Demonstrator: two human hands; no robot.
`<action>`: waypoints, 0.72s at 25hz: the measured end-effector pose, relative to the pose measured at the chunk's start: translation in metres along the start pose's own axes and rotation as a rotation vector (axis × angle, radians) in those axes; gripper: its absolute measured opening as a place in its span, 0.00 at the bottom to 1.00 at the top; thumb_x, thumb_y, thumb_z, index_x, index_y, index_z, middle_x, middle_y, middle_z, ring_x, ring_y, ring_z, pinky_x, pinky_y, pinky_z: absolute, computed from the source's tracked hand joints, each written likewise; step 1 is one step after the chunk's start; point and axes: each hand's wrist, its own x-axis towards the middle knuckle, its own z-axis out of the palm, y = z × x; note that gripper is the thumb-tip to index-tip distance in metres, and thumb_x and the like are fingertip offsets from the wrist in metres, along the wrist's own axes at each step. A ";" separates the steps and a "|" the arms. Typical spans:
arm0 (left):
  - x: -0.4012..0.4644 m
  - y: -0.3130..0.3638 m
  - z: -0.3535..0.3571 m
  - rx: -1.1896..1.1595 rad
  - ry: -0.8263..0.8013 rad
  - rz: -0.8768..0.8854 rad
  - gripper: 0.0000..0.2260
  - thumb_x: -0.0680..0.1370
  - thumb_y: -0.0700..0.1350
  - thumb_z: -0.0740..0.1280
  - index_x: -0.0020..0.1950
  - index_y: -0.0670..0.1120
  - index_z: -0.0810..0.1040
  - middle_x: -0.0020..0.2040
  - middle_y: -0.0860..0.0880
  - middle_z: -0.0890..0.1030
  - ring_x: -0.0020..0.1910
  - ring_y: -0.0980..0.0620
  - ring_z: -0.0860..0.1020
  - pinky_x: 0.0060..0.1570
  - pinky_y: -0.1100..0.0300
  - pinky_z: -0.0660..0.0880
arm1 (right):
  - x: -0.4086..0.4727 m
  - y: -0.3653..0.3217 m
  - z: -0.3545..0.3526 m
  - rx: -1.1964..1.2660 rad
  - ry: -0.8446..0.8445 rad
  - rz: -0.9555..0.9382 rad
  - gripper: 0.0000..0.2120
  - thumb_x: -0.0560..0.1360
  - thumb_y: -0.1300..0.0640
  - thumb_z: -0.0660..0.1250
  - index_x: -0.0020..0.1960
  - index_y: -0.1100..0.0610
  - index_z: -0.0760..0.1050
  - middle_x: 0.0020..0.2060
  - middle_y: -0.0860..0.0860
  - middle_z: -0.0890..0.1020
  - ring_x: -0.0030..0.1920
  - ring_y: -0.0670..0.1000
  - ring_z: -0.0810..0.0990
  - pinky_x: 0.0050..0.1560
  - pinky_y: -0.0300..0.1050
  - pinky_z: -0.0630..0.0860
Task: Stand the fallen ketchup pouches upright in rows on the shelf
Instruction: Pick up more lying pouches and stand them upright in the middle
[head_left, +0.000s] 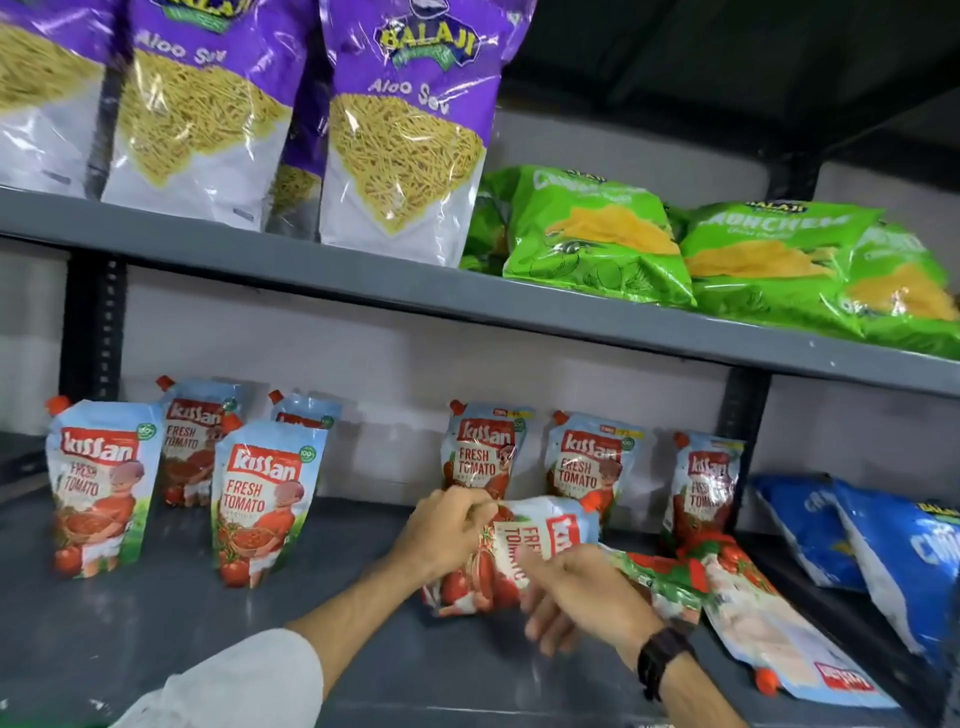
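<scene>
Head view, tilted ketchup pouch (511, 551), between both hands

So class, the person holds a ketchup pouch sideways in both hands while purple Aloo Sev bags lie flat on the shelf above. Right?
Not quite. The Aloo Sev bags stand upright on the upper shelf, as the head view shows. The rest holds: left hand and right hand hold the ketchup pouch sideways.
</scene>
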 end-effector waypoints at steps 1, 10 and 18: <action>0.002 0.002 0.002 -0.107 0.018 -0.055 0.14 0.82 0.50 0.63 0.38 0.51 0.78 0.39 0.53 0.84 0.37 0.53 0.82 0.37 0.56 0.79 | 0.002 0.002 0.001 -0.083 -0.078 0.050 0.24 0.77 0.38 0.64 0.40 0.59 0.81 0.38 0.60 0.88 0.28 0.51 0.83 0.28 0.43 0.78; -0.002 -0.007 0.005 -0.982 0.177 -0.404 0.12 0.82 0.48 0.65 0.47 0.47 0.86 0.46 0.45 0.89 0.46 0.46 0.88 0.41 0.52 0.84 | 0.027 0.019 -0.008 -0.052 0.011 -0.024 0.26 0.72 0.35 0.69 0.61 0.53 0.78 0.54 0.50 0.84 0.55 0.54 0.84 0.57 0.52 0.83; 0.003 -0.003 -0.021 -0.964 0.054 -0.393 0.13 0.83 0.55 0.59 0.57 0.53 0.81 0.51 0.52 0.89 0.49 0.53 0.87 0.41 0.58 0.83 | 0.048 -0.004 -0.001 0.609 0.085 -0.310 0.13 0.77 0.62 0.70 0.61 0.59 0.78 0.55 0.55 0.87 0.53 0.55 0.87 0.51 0.57 0.84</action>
